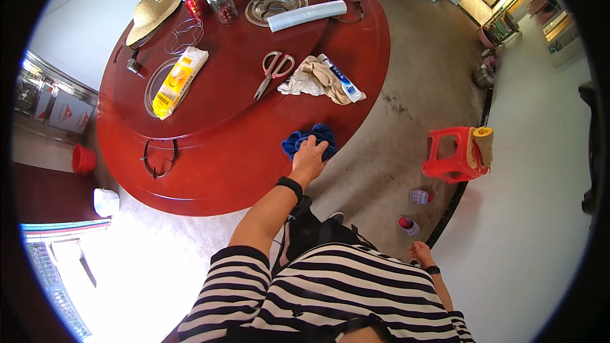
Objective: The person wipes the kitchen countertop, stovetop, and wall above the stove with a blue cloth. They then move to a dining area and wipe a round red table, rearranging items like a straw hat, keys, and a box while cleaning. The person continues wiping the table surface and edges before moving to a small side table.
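Note:
My left hand (310,157) presses on a bunched dark blue cloth (312,137) at the near right edge of the round red wooden table (205,190), its fingers curled into the folds. Hanging by my side, away from the table, is my right hand (420,253); its fingers look bent, and whether they hold anything is unclear. Beyond the blue cloth lie crumpled beige and white rags (310,76) with a toothpaste-like tube (342,77) on top. Scissors (271,74) with pinkish handles rest left of the rags, blades slightly apart.
The raised turntable bears a yellow packet (178,85), a plastic film roll (307,15), a lidded jar (222,5), a red bottle (194,2) and a straw hat (152,16). A black metal ring stand (159,159) sits nearer. Right are a red stool (452,155) and slippers (421,196).

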Available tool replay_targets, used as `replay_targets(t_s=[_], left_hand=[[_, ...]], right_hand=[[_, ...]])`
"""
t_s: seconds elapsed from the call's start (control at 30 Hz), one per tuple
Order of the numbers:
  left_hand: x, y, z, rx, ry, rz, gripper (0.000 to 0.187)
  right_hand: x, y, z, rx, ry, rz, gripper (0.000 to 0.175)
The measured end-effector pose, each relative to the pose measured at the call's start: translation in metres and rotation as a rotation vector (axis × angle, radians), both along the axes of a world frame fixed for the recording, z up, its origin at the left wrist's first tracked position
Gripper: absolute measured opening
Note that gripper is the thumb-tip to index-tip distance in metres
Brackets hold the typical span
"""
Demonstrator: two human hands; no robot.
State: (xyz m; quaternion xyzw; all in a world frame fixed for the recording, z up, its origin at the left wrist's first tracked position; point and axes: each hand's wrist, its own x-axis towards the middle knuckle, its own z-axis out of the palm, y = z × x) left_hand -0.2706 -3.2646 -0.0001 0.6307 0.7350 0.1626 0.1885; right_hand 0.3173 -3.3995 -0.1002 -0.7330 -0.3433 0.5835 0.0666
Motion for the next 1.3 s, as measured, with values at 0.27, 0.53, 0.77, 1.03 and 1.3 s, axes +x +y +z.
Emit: replay_targets(t_s=[0.27,0.53,0.77,1.03,1.3], left_hand=[[0.010,-0.005,0.002,-0.118,0.016,0.118,0.049],[0.008,0.067,-0.007,0.021,0.054,0.106,0.042],[-0.010,0.160,-0.009,0.029,0.012,0.086,0.045],[-0.026,0.186,-0.012,0.022,-0.060,0.031,0.049],[-0.034,0.185,-0.013,0.066,-0.105,0.010,0.050]], right_hand=[[0.019,0.024,-0.024,-0.079,0.048,0.055,0.023],[0.020,0.066,-0.034,-0.217,-0.044,-0.106,0.024],[-0.126,0.275,0.015,0.427,-0.323,0.792,0.029],[-0.445,0.441,0.080,1.228,-0.142,0.817,0.050],[-0.512,0.486,0.068,1.106,-0.347,0.909,0.053]])
